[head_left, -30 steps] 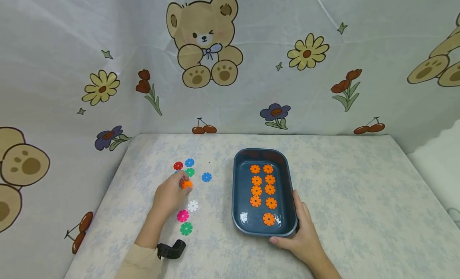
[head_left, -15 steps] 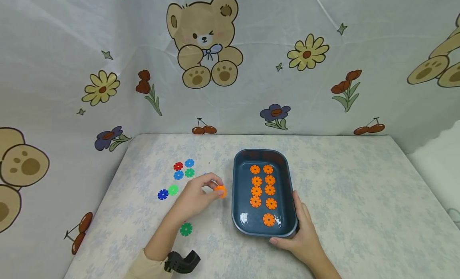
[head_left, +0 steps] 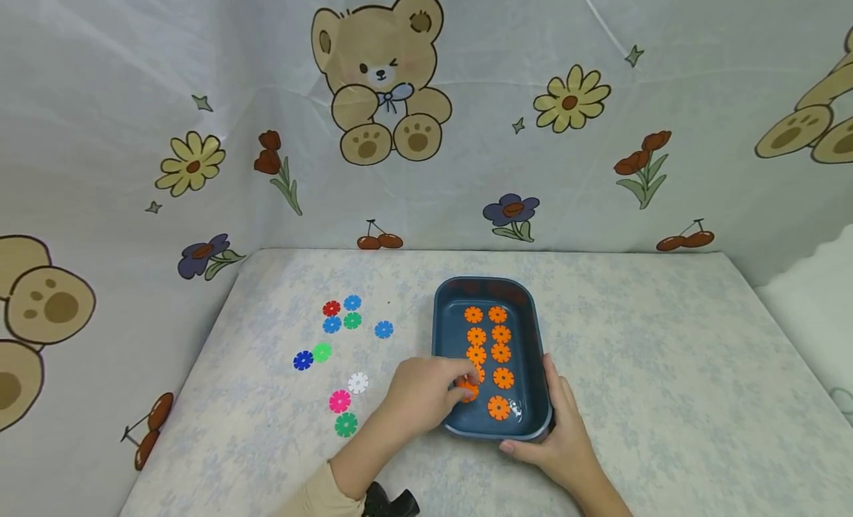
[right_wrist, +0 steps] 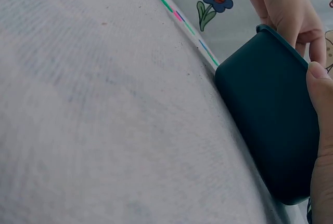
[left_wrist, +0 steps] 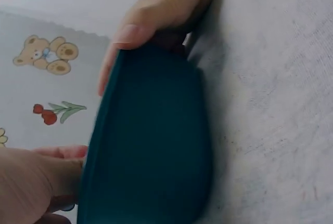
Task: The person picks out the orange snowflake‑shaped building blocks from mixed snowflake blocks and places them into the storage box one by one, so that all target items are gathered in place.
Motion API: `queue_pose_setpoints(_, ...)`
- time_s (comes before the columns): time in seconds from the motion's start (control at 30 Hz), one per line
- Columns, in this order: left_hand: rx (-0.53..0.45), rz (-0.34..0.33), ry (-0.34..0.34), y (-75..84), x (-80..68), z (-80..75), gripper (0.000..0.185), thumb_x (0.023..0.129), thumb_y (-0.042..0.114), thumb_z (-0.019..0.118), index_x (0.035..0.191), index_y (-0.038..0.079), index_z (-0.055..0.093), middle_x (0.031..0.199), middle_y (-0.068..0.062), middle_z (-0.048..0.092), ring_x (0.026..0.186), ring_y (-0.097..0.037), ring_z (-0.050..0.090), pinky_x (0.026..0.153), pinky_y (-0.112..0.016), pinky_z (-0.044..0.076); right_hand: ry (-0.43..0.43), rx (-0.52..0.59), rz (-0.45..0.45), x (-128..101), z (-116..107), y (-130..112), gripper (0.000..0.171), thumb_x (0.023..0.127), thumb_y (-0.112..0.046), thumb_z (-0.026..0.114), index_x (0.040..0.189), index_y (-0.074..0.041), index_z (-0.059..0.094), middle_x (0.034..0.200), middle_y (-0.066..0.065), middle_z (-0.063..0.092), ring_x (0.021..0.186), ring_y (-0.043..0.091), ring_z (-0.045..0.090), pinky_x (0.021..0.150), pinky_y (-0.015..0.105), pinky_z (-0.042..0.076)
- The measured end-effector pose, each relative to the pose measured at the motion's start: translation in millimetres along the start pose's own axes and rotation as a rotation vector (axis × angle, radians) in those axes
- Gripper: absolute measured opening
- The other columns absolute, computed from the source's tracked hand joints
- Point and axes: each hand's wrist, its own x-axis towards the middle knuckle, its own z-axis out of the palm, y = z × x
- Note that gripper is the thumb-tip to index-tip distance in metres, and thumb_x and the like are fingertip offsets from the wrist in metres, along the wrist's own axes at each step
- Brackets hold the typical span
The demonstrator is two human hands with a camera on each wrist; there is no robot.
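The person's left hand (head_left: 421, 389) reaches over the near left wall of the dark blue tray (head_left: 445, 339), and its curled fingertips pinch one orange flower disc (head_left: 468, 389) low inside the tray, just beside the left row. The right hand (head_left: 558, 427) grips the near right corner of the tray, with the thumb on the right rim and the fingers curled under the front edge; the right wrist view shows the same thumb against the tray wall.

Inside the tray lie other orange discs (head_left: 498, 407) in two rows, flat on the bottom. The tray stands on the pale patterned table cover (head_left: 666, 369).

On the cover, left of the tray, loose discs lie apart from each other: a red one (head_left: 331, 308), some blue ones (head_left: 383, 329), a dark blue one (head_left: 303, 361), a white one (head_left: 358, 383), a pink one (head_left: 340, 401) and a green one (head_left: 346, 425).

Behind the table hangs a curtain printed with a bear (head_left: 381, 76), flowers and cherries. I can read no writing, brand or label on the tray, the discs or the curtain.
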Motion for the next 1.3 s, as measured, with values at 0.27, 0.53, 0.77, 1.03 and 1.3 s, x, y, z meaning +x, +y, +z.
queue_pose_setpoints(0.27, 0.191, 0.131, -0.043, 2.3, 14.4, 10.4, 0.013, 0.081, 0.034, 0.081, 0.078, 0.031, 0.069, 0.070, 0.020, 0.065, 0.061, -0.001, 0.051, 0.065, -0.023, 0.028, -0.005, 0.001, -0.004, 0, -1, 0, 0.145, 0.045, -0.020, 0.101, 0.160, -0.019, 0.013, 0.139, 0.015, 0.045, 0.118, 0.004, 0.040, 0.097, 0.002, 0.029)
queue_pose_setpoints(0.53, 0.281, 0.194, -0.089, 3.0, 22.1, 18.1, 0.023, 0.072, 0.033, 0.088, 0.067, 0.032, 0.066, 0.059, 0.022, 0.056, 0.058, -0.003, 0.040, 0.064, -0.024, 0.023, -0.023, -0.011, -0.007, 0, -2, 0, 0.143, 0.048, -0.021, 0.101, 0.160, -0.017, 0.012, 0.137, 0.015, 0.045, 0.117, 0.005, 0.041, 0.098, 0.004, 0.030)
queue_pose_setpoints(0.77, 0.336, 0.186, -0.050, 4.9, 24.1, 23.5, 0.020, 0.069, 0.033, 0.090, 0.068, 0.031, 0.070, 0.059, 0.020, 0.061, 0.056, -0.001, 0.046, 0.063, -0.024, 0.025, -0.024, -0.019, -0.010, 0, -3, 0, 0.143, 0.049, -0.021, 0.101, 0.160, -0.017, 0.012, 0.136, 0.015, 0.046, 0.116, 0.005, 0.040, 0.098, 0.004, 0.030)
queue_pose_setpoints(1.03, 0.368, 0.172, -0.030, 6.1, 25.7, 25.5, 0.019, 0.068, 0.035, 0.090, 0.069, 0.029, 0.072, 0.071, 0.016, 0.065, 0.062, -0.003, 0.053, 0.062, -0.024, 0.025, -0.025, -0.010, -0.002, 1, -4, 1, 0.143, 0.049, -0.020, 0.101, 0.160, -0.018, 0.012, 0.137, 0.016, 0.045, 0.117, 0.008, 0.041, 0.098, 0.004, 0.030)
queue_pose_setpoints(1.3, 0.369, 0.178, -0.020, 4.7, 26.5, 27.5, 0.025, 0.070, 0.037, 0.089, 0.063, 0.028, 0.067, 0.066, 0.015, 0.058, 0.059, -0.002, 0.048, 0.061, -0.024, 0.023, -0.025, -0.011, 0.002, 1, -5, 0, 0.143, 0.049, -0.020, 0.100, 0.160, -0.019, 0.011, 0.138, 0.017, 0.044, 0.117, 0.007, 0.040, 0.098, 0.003, 0.030)
